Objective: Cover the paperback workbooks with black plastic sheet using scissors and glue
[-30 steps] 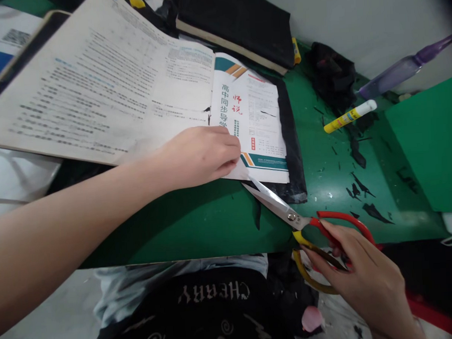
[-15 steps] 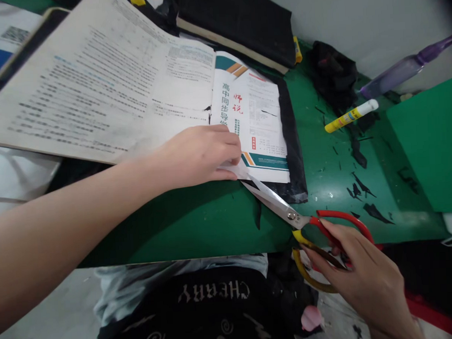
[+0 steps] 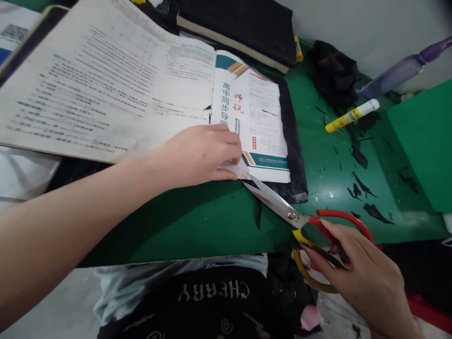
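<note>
An open book (image 3: 105, 80) with printed pages lies on the green table (image 3: 168, 222), its cover flap (image 3: 264, 103) showing Chinese lettering. Black sheet material (image 3: 294, 136) sticks out beneath the flap. My left hand (image 3: 210, 152) presses on the book's lower edge, fingers curled together around a whitish piece at the edge. In my right hand (image 3: 361, 273) are scissors (image 3: 283, 209) with red and yellow handles. Their blades are parted, with the tips at the edge near my left fingertips.
A thick black book (image 3: 238, 24) lies behind. To the right are a yellow glue stick (image 3: 353, 115), a purple bottle (image 3: 397, 74), crumpled black material (image 3: 334, 70), a green panel (image 3: 430, 140) and several black scraps (image 3: 377, 213).
</note>
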The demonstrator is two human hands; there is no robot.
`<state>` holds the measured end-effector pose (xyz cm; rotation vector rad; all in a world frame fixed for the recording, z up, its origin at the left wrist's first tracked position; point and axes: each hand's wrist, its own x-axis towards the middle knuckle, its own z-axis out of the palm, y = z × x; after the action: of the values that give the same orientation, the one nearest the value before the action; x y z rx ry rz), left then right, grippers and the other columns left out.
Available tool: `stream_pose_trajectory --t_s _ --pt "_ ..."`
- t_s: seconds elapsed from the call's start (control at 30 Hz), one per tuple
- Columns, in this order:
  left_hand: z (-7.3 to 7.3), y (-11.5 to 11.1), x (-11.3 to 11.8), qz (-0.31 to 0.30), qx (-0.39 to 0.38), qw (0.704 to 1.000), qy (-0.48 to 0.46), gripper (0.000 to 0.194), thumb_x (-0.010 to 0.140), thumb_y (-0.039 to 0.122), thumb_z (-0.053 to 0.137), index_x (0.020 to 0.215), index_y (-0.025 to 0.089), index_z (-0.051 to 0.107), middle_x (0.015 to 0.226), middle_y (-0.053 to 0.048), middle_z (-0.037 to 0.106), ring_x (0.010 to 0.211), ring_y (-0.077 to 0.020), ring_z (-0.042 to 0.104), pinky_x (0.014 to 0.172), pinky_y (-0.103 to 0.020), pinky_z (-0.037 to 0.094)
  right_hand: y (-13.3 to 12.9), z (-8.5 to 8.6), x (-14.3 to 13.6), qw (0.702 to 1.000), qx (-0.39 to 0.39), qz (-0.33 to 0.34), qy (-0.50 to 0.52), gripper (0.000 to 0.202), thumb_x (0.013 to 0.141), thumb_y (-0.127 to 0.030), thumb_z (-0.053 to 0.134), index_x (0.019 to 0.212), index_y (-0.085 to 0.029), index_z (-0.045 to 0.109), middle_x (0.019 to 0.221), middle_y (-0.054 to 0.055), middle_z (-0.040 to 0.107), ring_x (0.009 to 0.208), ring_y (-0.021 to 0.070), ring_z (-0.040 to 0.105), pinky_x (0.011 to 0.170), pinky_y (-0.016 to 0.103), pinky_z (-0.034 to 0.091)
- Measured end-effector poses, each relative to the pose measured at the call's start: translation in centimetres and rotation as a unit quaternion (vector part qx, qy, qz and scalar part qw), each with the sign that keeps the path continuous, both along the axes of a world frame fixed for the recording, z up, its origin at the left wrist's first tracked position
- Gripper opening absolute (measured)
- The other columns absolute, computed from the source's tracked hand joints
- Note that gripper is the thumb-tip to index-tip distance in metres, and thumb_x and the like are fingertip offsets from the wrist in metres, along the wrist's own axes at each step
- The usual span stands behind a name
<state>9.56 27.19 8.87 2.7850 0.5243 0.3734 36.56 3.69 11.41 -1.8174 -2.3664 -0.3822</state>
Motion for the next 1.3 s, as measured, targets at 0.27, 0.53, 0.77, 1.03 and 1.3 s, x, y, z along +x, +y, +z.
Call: stream_pose_trajectory --t_s 0.27,0.53,0.77,1.03,1.3 --pt "-0.01 -0.02 0.05 0.002 0.009 1.000 0.004 0.023 0.090 0.042 0.055 0.093 0.021 0.065 0.105 -0.005 0.069 0.102 -0.0219 0.060 0.083 -0.031 0.045 0.04 -0.09 0.03 1.000 0.000 0.002 0.002 0.048 0.076 -0.027 0.076 0.119 -0.012 0.059 0.099 0.007 0.070 0.083 0.0166 0.067 0.074 0.027 0.054" --pt "0.00 -0.01 0.06 0.003 0.018 1.000 0.004 0.024 0.091 0.042 0.053 0.092 0.021 0.065 0.104 -0.004 0.069 0.101 -0.0211 0.060 0.084 -0.030 0.045 -0.05 -0.08 0.05 1.000 0.000 -0.002 -0.005 0.045 0.078 -0.028 0.075 0.117 -0.012 0.060 0.096 0.006 0.070 0.081 0.0155 0.067 0.070 0.025 0.055" --pt "0.04 -0.05 0.10 0.007 0.015 1.000 0.015 0.024 0.090 0.043 0.056 0.092 0.021 0.065 0.104 -0.004 0.068 0.101 -0.0214 0.060 0.084 -0.030 0.046 0.00 -0.10 0.06 1.000 0.009 0.011 -0.016 0.044 0.079 -0.028 0.073 0.118 -0.011 0.060 0.096 0.006 0.071 0.082 0.0168 0.068 0.073 0.028 0.055" --pt "0.01 -0.04 0.05 0.005 0.014 1.000 0.005 0.024 0.090 0.042 0.054 0.092 0.021 0.065 0.104 -0.004 0.069 0.101 -0.0213 0.059 0.083 -0.030 0.045 -0.08 -0.12 0.17 1.000 -0.006 0.006 -0.006 0.044 0.079 -0.027 0.074 0.117 -0.011 0.060 0.098 0.007 0.070 0.085 0.0172 0.068 0.076 0.029 0.055" --pt "-0.08 -0.03 0.11 0.006 0.011 1.000 0.005 0.024 0.090 0.042 0.055 0.092 0.020 0.065 0.104 -0.004 0.069 0.101 -0.0215 0.059 0.083 -0.030 0.045 -0.30 -0.42 0.53 1.000 -0.010 -0.009 -0.012 0.043 0.082 -0.028 0.071 0.120 -0.013 0.058 0.101 0.006 0.070 0.087 0.0175 0.068 0.077 0.029 0.054"
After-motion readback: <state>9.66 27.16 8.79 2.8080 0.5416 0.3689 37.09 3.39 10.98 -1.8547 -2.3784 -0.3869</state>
